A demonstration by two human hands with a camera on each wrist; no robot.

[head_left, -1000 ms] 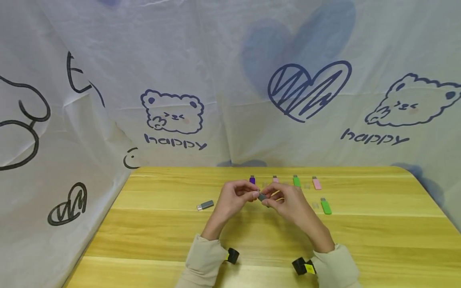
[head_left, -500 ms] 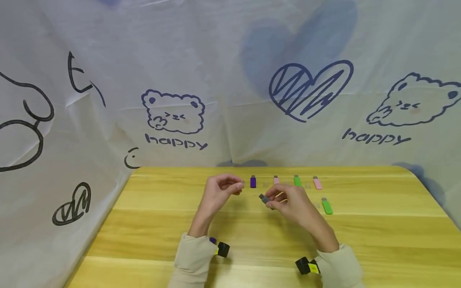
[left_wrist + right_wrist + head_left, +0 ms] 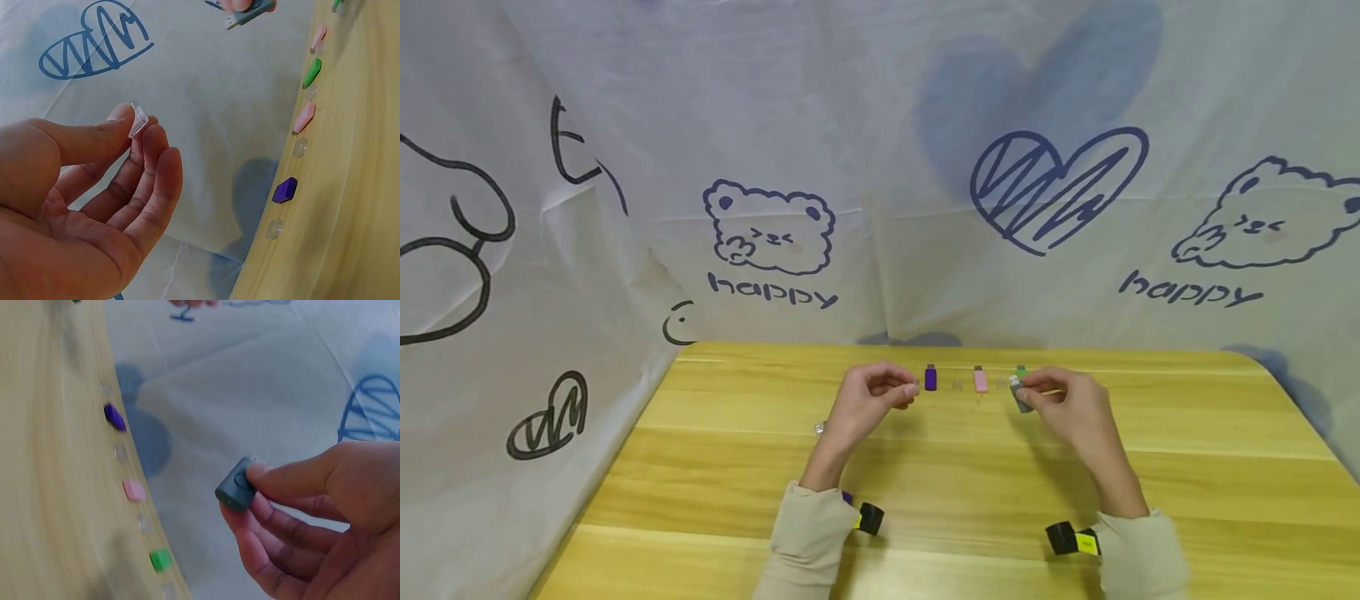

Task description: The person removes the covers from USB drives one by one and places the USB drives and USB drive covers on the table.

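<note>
The person's left hand (image 3: pixel 868 398) pinches a clear cap (image 3: pixel 138 120) between thumb and fingers; the right hand (image 3: pixel 1078 408) pinches a grey USB stick (image 3: pixel 235 485) above the worktop (image 3: pixel 940 500), toward its far edge, along which lie a purple stick (image 3: pixel 931 379), a pink stick (image 3: pixel 981 381) and a green stick (image 3: pixel 160 559).

We count one left hand (image 3: pixel 865 404), one right hand (image 3: pixel 1077 408) and two wrist cameras (image 3: pixel 871 518). We see one purple stick (image 3: pixel 930 380), two pink sticks (image 3: pixel 981 381), two green sticks (image 3: pixel 312 74) and one grey stick (image 3: pixel 234 485). We make out at least five clear caps (image 3: pixel 139 120), and one half-hidden thing (image 3: pixel 820 428) we cannot name.
</note>
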